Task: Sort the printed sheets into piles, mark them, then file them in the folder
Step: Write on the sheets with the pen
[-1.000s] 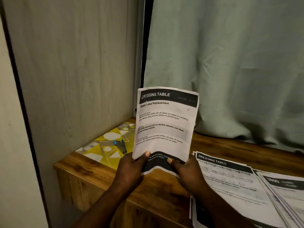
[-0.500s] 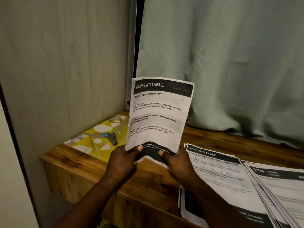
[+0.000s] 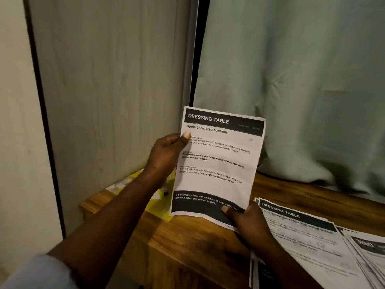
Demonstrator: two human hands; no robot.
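Head view: 1 printed sheet (image 3: 218, 163) headed DRESSING TABLE is held upright above the wooden table (image 3: 187, 247). Its left edge is pinched by the left hand (image 3: 166, 155) at 9 o'clock, thumb on the print. Its lower right corner is pinched by the right hand (image 3: 245, 222) at 5 o'clock. At 4 o'clock, 2 piles of sheets (image 3: 302, 236) are laid flat on the table.

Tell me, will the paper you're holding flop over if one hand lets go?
Probably floppy: the sheet is thin, and its bottom edge looks wavy. Likely very light, since the left hand at its side and the right hand at its bottom corner hold it up with just a pinch. It would probably crease easily if squeezed.
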